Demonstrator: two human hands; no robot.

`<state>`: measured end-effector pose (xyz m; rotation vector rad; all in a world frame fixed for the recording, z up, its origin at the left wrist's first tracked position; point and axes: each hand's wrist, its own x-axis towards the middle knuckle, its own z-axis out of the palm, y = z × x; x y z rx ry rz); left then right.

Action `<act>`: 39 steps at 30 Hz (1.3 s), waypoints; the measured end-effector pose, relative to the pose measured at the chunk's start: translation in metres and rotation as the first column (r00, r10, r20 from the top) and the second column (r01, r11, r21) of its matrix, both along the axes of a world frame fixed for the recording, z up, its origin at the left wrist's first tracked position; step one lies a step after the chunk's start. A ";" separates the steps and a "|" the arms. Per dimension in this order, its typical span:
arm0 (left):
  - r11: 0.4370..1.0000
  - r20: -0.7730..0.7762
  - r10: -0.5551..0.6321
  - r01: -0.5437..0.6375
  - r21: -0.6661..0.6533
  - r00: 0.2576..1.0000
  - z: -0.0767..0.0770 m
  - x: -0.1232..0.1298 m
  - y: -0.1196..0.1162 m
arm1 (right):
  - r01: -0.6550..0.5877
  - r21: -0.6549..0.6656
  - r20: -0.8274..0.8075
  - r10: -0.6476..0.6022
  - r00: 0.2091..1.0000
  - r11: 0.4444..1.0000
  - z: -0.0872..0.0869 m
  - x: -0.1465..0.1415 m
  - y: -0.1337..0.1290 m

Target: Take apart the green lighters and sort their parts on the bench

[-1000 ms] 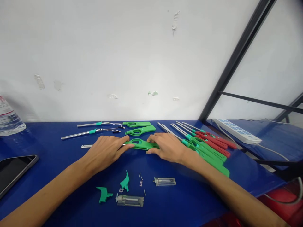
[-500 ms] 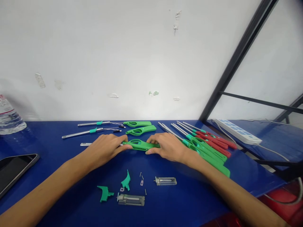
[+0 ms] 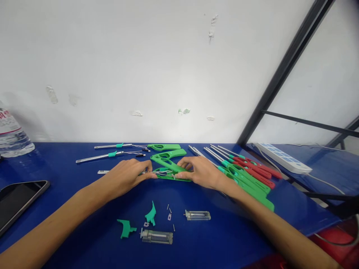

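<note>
My left hand (image 3: 130, 173) pinches the front end of a green utility lighter, whose silver rod (image 3: 103, 172) sticks out to the left. The lighter's casing is parted. One green shell half (image 3: 169, 164) is tilted up at an angle, held by my right hand (image 3: 200, 173) at its rear end. Thin wires (image 3: 164, 172) show in the lower green shell half (image 3: 171, 178), which lies on the blue table. My right fingers hide part of both halves. Closer to me lie two teal triggers (image 3: 126, 228) (image 3: 150, 214), two clear fuel tanks (image 3: 198, 215) (image 3: 157, 236) and small metal springs or screws (image 3: 174, 227).
Behind my hands lie two silver rods with wires (image 3: 99, 157) and green shells (image 3: 165, 147). Several green and red lighters (image 3: 249, 168) lie at right. A phone (image 3: 22, 200) and a water bottle (image 3: 14, 132) are at left. A power strip (image 3: 283, 158) sits beyond the black frame (image 3: 275, 82).
The lighter's casing has come apart: my right hand has raised the upper green shell half at a tilt, exposing the wires. My left hand stays at the front end. The view shifted slightly.
</note>
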<state>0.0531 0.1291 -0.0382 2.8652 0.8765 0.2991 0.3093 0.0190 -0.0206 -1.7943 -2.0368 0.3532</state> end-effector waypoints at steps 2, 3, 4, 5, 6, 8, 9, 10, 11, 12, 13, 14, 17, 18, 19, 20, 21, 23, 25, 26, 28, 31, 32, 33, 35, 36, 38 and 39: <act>1.000 -0.019 0.005 -0.005 -0.016 1.000 0.001 0.000 0.000 | -0.009 0.009 -0.039 0.009 0.999 1.000 0.000 0.002 0.001; 1.000 -0.027 0.008 -0.008 -0.022 1.000 0.001 0.000 0.000 | -0.013 0.016 -0.052 0.014 0.999 1.000 0.000 0.003 0.002; 1.000 -0.033 0.009 -0.010 -0.028 0.999 0.002 0.000 0.000 | -0.017 0.023 -0.061 0.018 0.998 1.000 0.000 0.004 0.003; 0.999 -0.037 0.012 -0.013 -0.032 0.999 0.003 0.000 -0.001 | -0.020 0.031 -0.065 0.022 0.998 0.999 -0.001 0.005 0.003; 0.999 -0.043 0.014 -0.016 -0.036 0.999 0.004 0.000 -0.001 | -0.022 0.041 -0.065 0.025 0.998 0.999 -0.001 0.005 0.004; 0.999 -0.055 0.016 -0.018 -0.042 0.998 0.005 0.000 -0.002 | -0.020 0.064 -0.052 0.024 0.998 0.998 -0.001 0.006 0.004; 0.999 -0.059 0.014 -0.017 -0.042 0.998 0.006 0.000 -0.003 | -0.018 0.073 -0.042 0.022 0.999 0.997 -0.001 0.007 0.004; 0.999 -0.061 0.011 -0.014 -0.039 0.998 0.007 0.000 -0.003 | -0.016 0.078 -0.033 0.018 0.999 0.997 -0.001 0.007 0.004; 0.999 -0.061 0.007 -0.009 -0.035 0.998 0.007 -0.001 -0.004 | -0.011 0.081 -0.026 0.013 1.000 0.997 -0.001 0.007 0.004; 0.999 -0.059 0.002 -0.003 -0.031 0.998 0.008 -0.001 -0.005 | -0.009 0.079 -0.021 0.011 1.000 0.997 -0.001 0.006 0.003; 1.000 -0.056 -0.005 0.003 -0.030 0.998 0.009 0.000 -0.005 | -0.009 0.074 -0.019 0.010 1.000 0.997 -0.001 0.006 0.003; 0.999 -0.054 -0.011 0.010 -0.031 0.998 0.010 0.000 -0.006 | -0.009 0.069 -0.018 0.011 1.000 0.998 -0.001 0.005 0.003; 0.999 -0.046 -0.027 0.025 -0.024 0.999 0.010 0.002 -0.007 | -0.008 0.060 -0.016 0.009 1.000 0.998 0.000 0.004 0.003; 0.999 -0.041 -0.032 0.031 -0.014 0.999 0.009 0.002 -0.008 | -0.005 0.059 -0.018 0.006 1.000 0.998 0.000 0.004 0.003; 0.999 -0.036 -0.039 0.039 0.000 0.999 0.009 0.003 -0.008 | -0.001 0.058 -0.021 0.002 1.000 0.998 0.000 0.004 0.003; 0.999 -0.033 -0.047 0.047 0.015 0.998 0.008 0.004 -0.008 | 0.002 0.056 -0.026 -0.001 1.000 0.998 0.000 0.004 0.003; 0.998 -0.033 -0.056 0.057 0.030 0.998 0.008 0.004 -0.008 | 0.006 0.053 -0.032 -0.005 0.999 0.999 -0.001 0.003 0.003; 0.996 -0.035 -0.066 0.068 0.060 0.997 0.007 0.004 -0.009 | 0.015 0.048 -0.034 -0.013 0.999 0.999 -0.001 0.003 0.003; 0.994 -0.042 -0.061 0.065 0.083 0.997 0.009 0.004 -0.009 | 0.027 0.055 -0.018 -0.026 0.999 0.998 0.000 0.004 0.003; 0.994 -0.043 -0.058 0.062 0.091 0.997 0.009 0.003 -0.009 | 0.041 0.065 -0.007 -0.041 0.999 0.997 0.000 0.005 0.003; 0.994 -0.038 -0.051 0.055 0.097 0.998 0.011 0.002 -0.009 | 0.079 0.091 0.019 -0.081 0.997 0.993 0.001 0.007 0.003; 0.995 -0.022 -0.042 0.043 0.086 0.999 0.013 0.000 -0.008 | 0.110 0.115 0.090 -0.121 0.989 0.987 0.004 0.010 0.003; 0.996 -0.019 -0.037 0.039 0.081 0.999 0.014 -0.001 -0.007 | 0.106 0.118 0.116 -0.120 0.986 0.987 0.005 0.011 0.003; 0.997 -0.016 -0.034 0.035 0.075 0.999 0.014 -0.001 -0.007 | 0.096 0.120 0.141 -0.113 0.984 0.988 0.006 0.011 0.003; 0.997 -0.010 -0.031 0.032 0.067 0.999 0.014 -0.001 -0.007 | 0.067 0.119 0.177 -0.088 0.980 0.991 0.007 0.013 0.002; 0.997 -0.007 -0.031 0.031 0.068 1.000 0.015 -0.001 -0.007 | 0.050 0.115 0.192 -0.071 0.979 0.992 0.008 0.014 0.001; 0.997 0.003 -0.032 0.032 0.075 0.999 0.015 -0.001 -0.008 | 0.010 0.098 0.226 -0.032 0.974 0.995 0.009 0.017 0.000; 0.996 0.009 -0.036 0.035 0.080 0.999 0.014 -0.001 -0.009 | -0.008 0.087 0.241 -0.014 0.971 0.996 0.009 0.019 0.000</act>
